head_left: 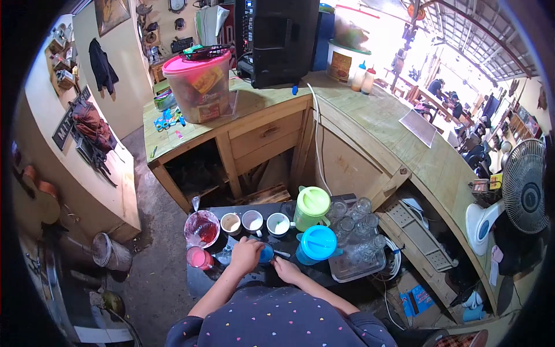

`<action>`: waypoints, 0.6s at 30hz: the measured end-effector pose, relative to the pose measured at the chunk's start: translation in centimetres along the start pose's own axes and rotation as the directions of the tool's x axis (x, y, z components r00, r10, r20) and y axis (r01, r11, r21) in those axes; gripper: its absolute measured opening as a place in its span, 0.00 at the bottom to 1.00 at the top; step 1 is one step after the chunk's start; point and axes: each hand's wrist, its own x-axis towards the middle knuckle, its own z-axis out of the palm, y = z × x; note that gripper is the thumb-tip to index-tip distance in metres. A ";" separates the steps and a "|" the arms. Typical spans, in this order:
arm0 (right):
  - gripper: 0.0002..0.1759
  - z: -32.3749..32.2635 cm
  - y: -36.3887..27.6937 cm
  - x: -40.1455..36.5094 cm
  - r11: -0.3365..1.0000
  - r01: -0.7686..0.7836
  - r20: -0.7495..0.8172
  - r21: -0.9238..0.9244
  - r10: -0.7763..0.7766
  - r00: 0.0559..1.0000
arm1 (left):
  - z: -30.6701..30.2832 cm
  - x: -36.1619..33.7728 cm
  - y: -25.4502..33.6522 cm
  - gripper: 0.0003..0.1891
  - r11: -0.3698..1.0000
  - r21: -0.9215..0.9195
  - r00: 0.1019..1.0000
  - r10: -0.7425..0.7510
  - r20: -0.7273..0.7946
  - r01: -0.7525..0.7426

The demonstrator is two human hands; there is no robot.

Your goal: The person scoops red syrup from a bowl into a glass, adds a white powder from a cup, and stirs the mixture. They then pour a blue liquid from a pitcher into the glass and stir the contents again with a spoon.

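My left hand point(247, 256) is closed around a clear glass with blue contents point(266, 253), and covers part of it. My right hand point(285, 269) is at the glass's right side, its fingers curled; what they grip is hidden. A metal spoon point(282, 254) lies just above the right fingers. Left of my left hand is a glass of pink drink point(199, 258), and behind it a bowl of red contents point(202, 229) with a spoon handle sticking up. Three white cups, a left one point(231, 224), a middle one point(252, 222) and a right one point(278, 224), stand in a row beyond my hands.
A green-lidded pitcher point(313, 202) and a blue-lidded pitcher point(318, 244) stand to the right. Beside them, several empty glasses point(361, 222) crowd around a clear tray point(358, 267). Past the black tabletop point(289, 292) is a wooden counter point(272, 104) with a pink-lidded tub point(198, 87); a fan point(523, 188) stands far right.
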 end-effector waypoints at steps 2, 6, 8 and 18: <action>0.17 -0.2 -0.1 0.0 1.000 0.012 0.012 0.025 -0.013 1.000 | 0.5 -0.5 -0.1 0.10 0.994 0.113 0.997 -0.009 0.071 0.001; 0.17 0.6 0.8 0.3 0.997 0.023 0.007 0.073 -0.024 1.000 | 2.1 -1.1 -1.1 0.09 0.998 -0.008 0.993 0.062 0.101 -0.061; 0.17 0.9 1.3 0.5 0.998 0.010 0.020 0.055 -0.011 1.000 | 1.4 -0.9 -0.6 0.09 0.998 -0.036 0.999 0.049 0.013 -0.048; 0.19 1.5 1.9 0.7 0.996 0.066 -0.036 0.051 -0.064 0.997 | 0.8 -1.2 0.8 0.09 0.998 -0.068 0.998 0.007 -0.063 -0.011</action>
